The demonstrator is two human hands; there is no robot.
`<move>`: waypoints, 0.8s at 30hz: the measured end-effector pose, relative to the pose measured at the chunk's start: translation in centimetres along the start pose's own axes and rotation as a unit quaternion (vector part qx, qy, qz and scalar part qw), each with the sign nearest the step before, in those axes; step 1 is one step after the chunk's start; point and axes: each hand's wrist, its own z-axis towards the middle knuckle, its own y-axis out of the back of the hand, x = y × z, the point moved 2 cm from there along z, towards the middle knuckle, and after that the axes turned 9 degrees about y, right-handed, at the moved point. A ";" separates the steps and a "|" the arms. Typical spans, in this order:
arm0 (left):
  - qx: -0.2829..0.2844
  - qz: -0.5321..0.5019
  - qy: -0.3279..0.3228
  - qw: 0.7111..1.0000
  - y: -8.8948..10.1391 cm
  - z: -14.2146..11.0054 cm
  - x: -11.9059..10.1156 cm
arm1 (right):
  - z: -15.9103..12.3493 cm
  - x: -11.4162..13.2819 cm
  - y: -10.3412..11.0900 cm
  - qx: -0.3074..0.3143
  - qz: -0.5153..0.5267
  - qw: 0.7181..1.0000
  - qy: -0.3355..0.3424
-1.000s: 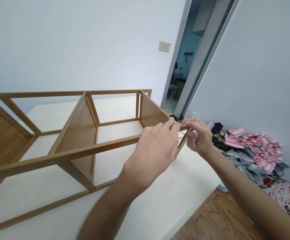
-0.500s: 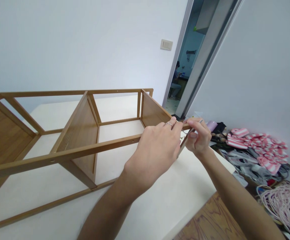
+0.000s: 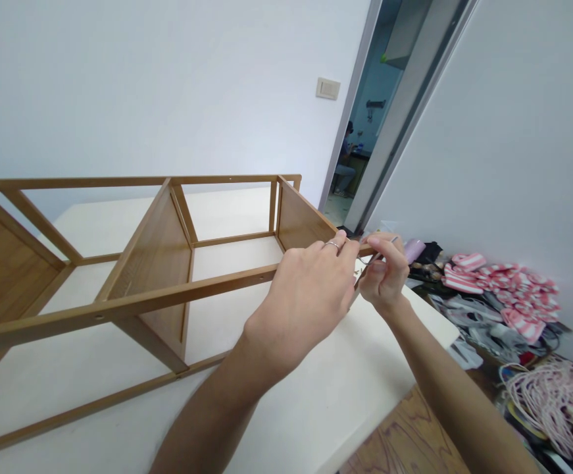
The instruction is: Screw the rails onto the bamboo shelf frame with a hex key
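Note:
A brown wooden shelf rack (image 3: 155,257) lies on its side on a white table (image 3: 345,388), its slatless panels standing upright between the rails. My left hand (image 3: 300,303) wraps over the near upper rail at the right end, closed on the rack, with a ring on one finger. Just right of it, my right hand (image 3: 387,276) pinches a thin bent metal rod, apparently a hex key (image 3: 377,253), at the rack's corner. The rod's working tip and the corner joint are largely hidden by my fingers. Small brass-coloured pieces (image 3: 358,272) show behind my hands on the table.
Right of the table lie a pink-and-white striped cloth pile (image 3: 508,283), grey bundles and a coil of pale pink cord (image 3: 543,401). A light switch (image 3: 327,88) is on the wall. Through the doorway a person (image 3: 345,161) sits in another room.
My right hand has shifted slightly left and toward the corner, with the metal rod still pinched. The left hand keeps its hold on the rack. The whole view has drifted slightly.

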 end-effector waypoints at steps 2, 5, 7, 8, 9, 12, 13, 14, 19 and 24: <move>0.000 -0.003 -0.002 1.000 0.1 0.0 0.0 | 0.3 0.0 0.4 0.017 0.005 1.000 0.006; 0.001 -0.007 -0.003 1.000 0.1 0.0 0.0 | 1.2 0.0 1.4 0.057 0.012 0.998 0.024; 0.003 -0.008 -0.006 1.000 0.1 -0.1 0.0 | 2.0 0.3 2.4 0.084 0.005 0.996 0.033; 0.004 -0.009 -0.007 1.000 0.1 -0.1 0.0 | 2.6 0.5 2.9 0.093 -0.004 0.995 0.035; 0.006 -0.010 -0.007 1.000 0.1 -0.1 0.0 | 3.2 0.8 3.4 0.099 -0.016 0.994 0.033; 0.005 -0.014 -0.007 1.000 0.1 -0.2 0.1 | 5.4 1.5 4.5 0.141 -0.048 0.988 0.030; 0.002 -0.013 -0.008 1.000 0.2 -0.2 0.1 | 6.1 1.6 4.8 0.167 -0.058 0.983 0.041; 0.000 -0.013 -0.008 1.000 0.2 -0.2 0.1 | 6.8 1.7 4.9 0.197 -0.070 0.976 0.061; 0.003 -0.015 -0.008 1.000 0.5 -0.2 0.0 | 9.3 1.4 5.6 0.291 -0.139 0.927 0.191; -0.009 -0.023 -0.014 1.000 0.3 -0.2 0.0 | 10.1 1.3 5.7 0.316 -0.141 0.915 0.209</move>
